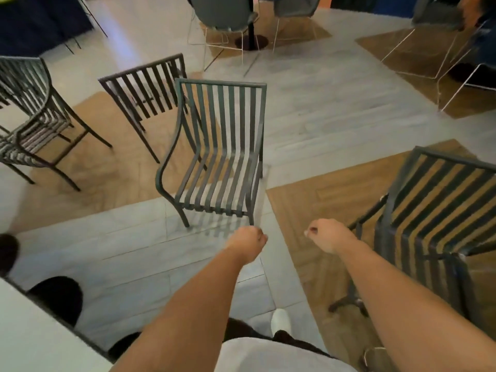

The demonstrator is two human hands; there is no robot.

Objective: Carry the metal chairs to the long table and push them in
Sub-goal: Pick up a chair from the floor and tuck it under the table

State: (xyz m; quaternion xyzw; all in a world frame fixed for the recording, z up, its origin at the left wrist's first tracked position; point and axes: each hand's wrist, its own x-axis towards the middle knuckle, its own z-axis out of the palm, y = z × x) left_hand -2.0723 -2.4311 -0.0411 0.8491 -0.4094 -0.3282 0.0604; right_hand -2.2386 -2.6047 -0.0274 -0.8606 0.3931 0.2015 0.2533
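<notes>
A dark green slatted metal chair stands on the floor in the middle, its seat facing me. My left hand hovers just below its front edge, fingers curled shut, holding nothing. My right hand is beside it to the right, also curled shut and empty. A second slatted metal chair stands at the right, close to my right forearm. Another metal chair is behind the middle one, and one more chair stands at far left. A white table edge shows at bottom left.
Grey shell chairs on white wire legs surround a pedestal table base at the back. A person's legs sit at top right. Dark round shapes lie beside the white table. Tiled floor stretches between the chairs.
</notes>
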